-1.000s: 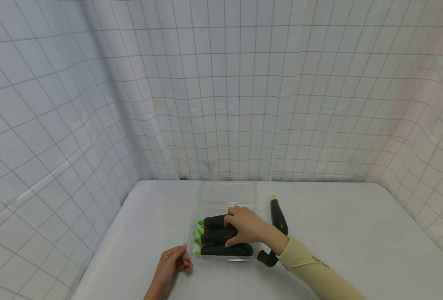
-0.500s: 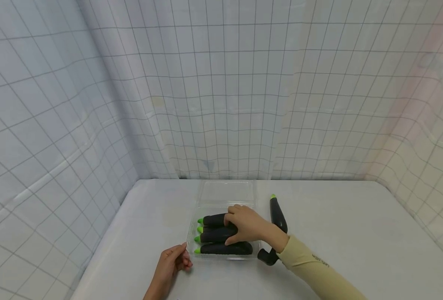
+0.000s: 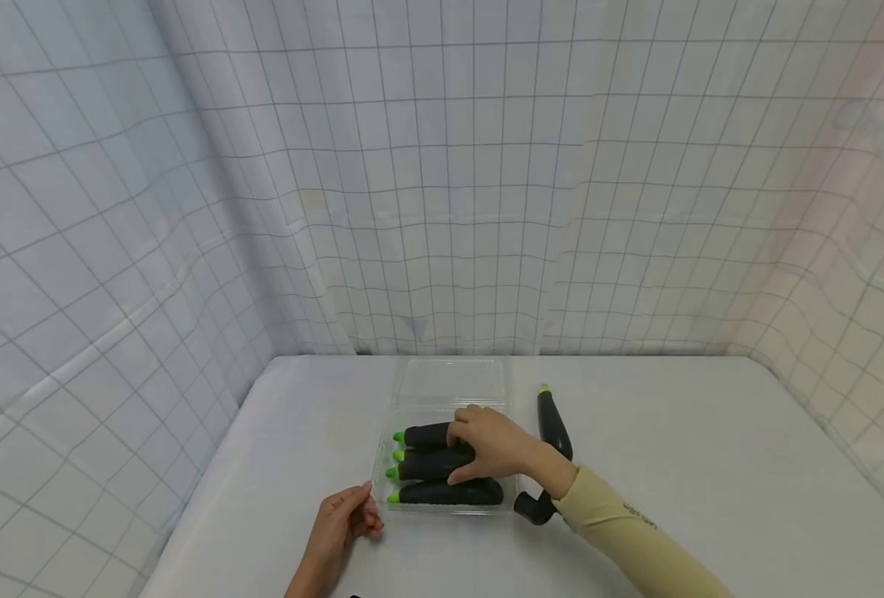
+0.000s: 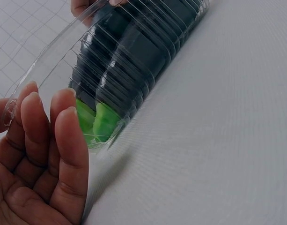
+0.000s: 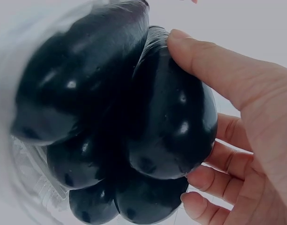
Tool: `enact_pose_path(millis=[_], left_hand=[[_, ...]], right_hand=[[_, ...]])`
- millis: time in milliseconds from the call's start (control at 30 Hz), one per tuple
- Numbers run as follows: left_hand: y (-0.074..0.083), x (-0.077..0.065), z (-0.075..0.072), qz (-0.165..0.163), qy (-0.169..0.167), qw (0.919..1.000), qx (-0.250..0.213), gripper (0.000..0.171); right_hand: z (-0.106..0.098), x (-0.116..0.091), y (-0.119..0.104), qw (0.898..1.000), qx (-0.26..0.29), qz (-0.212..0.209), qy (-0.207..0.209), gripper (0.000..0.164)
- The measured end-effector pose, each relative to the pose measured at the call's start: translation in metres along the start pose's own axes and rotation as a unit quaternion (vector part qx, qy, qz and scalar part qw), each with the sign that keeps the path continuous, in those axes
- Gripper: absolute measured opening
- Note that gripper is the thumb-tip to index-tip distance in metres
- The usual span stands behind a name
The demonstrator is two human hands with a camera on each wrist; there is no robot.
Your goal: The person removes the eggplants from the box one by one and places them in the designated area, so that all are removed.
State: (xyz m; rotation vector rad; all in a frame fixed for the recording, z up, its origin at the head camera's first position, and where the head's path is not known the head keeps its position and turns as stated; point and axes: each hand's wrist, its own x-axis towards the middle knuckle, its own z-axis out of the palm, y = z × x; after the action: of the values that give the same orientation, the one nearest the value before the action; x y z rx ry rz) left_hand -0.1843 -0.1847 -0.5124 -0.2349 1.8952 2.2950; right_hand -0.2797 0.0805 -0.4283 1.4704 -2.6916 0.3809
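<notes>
A clear plastic clamshell box (image 3: 377, 477) holds several dark eggplants with bright green stem ends. My right hand (image 3: 496, 446) reaches in from the right and grips one eggplant (image 5: 173, 117), thumb on one side and fingers on the other. In the right wrist view, other eggplants press against it and lie below it. The frontmost eggplant (image 3: 449, 492) lies along the near wall. My left hand (image 3: 337, 525) pinches the box's rim at the near left corner. In the left wrist view, green stem ends (image 4: 106, 123) show through the ribbed plastic.
The box's clear lid (image 3: 453, 382) lies folded back behind it. Right of the box lies a loose eggplant (image 3: 552, 422); another dark eggplant (image 3: 533, 508) is partly hidden by my right wrist. White gridded curtains (image 3: 442, 183) enclose the white table (image 3: 674, 448).
</notes>
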Motion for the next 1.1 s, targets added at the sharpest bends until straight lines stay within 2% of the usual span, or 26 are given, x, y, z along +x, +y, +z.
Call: enact_pose_path(millis=[667,933,1100], left_hand=[[-0.0007,-0.0053,-0.0028,0.000,0.013,0.9999,0.005,0.035],[0.0004,-0.0007,0.0010,0.016,0.010,0.9997,0.013,0.037],[-0.0011,0.0011,0.0018,0.017,0.012,0.9998,0.007,0.036]], right_hand=[[0.0014,-0.0002,-0.0031,1.000,0.024,-0.008,0.007,0.043],[-0.0008,-0.0008,0.0001,1.000,0.016,0.009,0.002,0.042],[-0.0024,-0.0020,-0.0001,0.999,0.030,0.018,0.000,0.041]])
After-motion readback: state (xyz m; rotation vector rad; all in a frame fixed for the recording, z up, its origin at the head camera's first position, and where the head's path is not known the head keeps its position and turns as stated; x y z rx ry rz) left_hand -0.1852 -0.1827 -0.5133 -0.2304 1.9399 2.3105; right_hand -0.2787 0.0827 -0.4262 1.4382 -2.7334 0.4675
